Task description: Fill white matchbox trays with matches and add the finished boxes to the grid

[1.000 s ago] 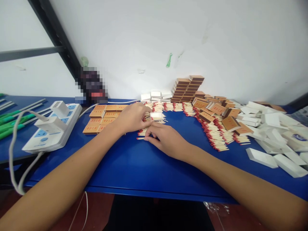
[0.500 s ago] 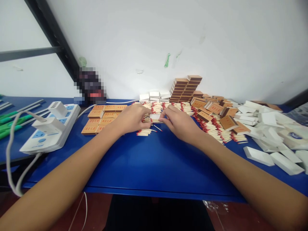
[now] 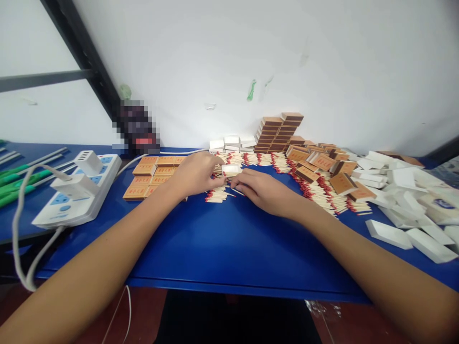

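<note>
My left hand [image 3: 199,174] pinches a small white matchbox tray [image 3: 232,169] at its left end, thumb in front and fingers behind. Close to the tray's front right, my right hand [image 3: 261,189] has its fingertips down at the tabletop, closed on a loose match [image 3: 238,192]; part of that match is hidden. A bunch of red-tipped matches [image 3: 215,195] lies under and in front of the left fingertips. More matches [image 3: 265,158] stretch in rows behind both hands.
Closed orange matchboxes [image 3: 140,182] sit left of my left hand. Brown matchboxes [image 3: 279,133] are stacked against the wall, with others [image 3: 322,161] heaped beside matches at right. White trays [image 3: 389,234] lie far right. A power strip [image 3: 77,205] with cables stands at left.
My right hand has left the tray's right end and moved down toward me, onto a loose match. The left hand keeps its hold on the tray.
</note>
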Demonstrator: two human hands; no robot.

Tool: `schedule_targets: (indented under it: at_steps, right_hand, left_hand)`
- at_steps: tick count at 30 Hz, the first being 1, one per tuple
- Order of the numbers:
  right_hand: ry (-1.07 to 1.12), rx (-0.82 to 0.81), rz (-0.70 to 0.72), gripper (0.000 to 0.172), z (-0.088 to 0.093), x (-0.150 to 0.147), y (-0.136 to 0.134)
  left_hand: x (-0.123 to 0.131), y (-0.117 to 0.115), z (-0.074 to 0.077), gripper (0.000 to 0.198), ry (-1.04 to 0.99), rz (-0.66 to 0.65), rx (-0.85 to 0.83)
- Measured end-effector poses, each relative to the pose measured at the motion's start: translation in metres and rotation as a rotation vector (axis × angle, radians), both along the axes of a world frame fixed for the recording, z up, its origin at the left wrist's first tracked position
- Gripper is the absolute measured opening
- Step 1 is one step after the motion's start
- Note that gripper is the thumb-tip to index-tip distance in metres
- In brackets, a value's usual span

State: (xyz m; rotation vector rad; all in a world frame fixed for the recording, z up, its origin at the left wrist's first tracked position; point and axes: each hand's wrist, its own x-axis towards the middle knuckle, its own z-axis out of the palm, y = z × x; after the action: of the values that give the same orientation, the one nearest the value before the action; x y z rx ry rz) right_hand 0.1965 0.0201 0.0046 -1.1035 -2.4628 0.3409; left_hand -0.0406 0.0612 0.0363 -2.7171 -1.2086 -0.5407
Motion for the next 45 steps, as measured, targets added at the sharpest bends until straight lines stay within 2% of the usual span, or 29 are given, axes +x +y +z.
schedule_targets:
  at_steps: [3,8,16,25,32,39,45]
  right_hand:
    - [0.031,-0.004,-0.058,0.009,-0.002,-0.006,-0.002]
    - [0.013,-0.009,-0.046,0.007,-0.005,-0.013,-0.004]
    - [-0.096,0.010,-0.214,0.010,0.011,-0.005,-0.010]
    - [-0.137,-0.086,-0.241,0.005,0.011,-0.008,-0.010]
    - [-0.270,-0.180,-0.247,0.014,0.022,-0.006,-0.015]
    - [-0.181,-0.088,-0.232,0.011,0.022,0.011,-0.004]
    - [-0.185,-0.105,-0.220,0.012,0.019,0.011,0.002]
  left_hand:
    - [0.000,0.000,0.000,0.024,-0.008,0.032,0.008]
    - [0.000,0.000,-0.001,0.028,-0.009,0.051,0.005]
    - [-0.001,0.001,-0.002,0.032,-0.012,0.034,0.002]
    - [-0.001,0.002,-0.004,0.027,-0.010,0.024,0.031]
    - [0.000,-0.001,-0.001,0.023,-0.010,0.014,0.004]
    - [0.001,-0.001,-0.003,0.024,0.016,0.007,-0.011]
    - [0.000,0.001,-0.004,0.029,0.002,-0.001,-0.025]
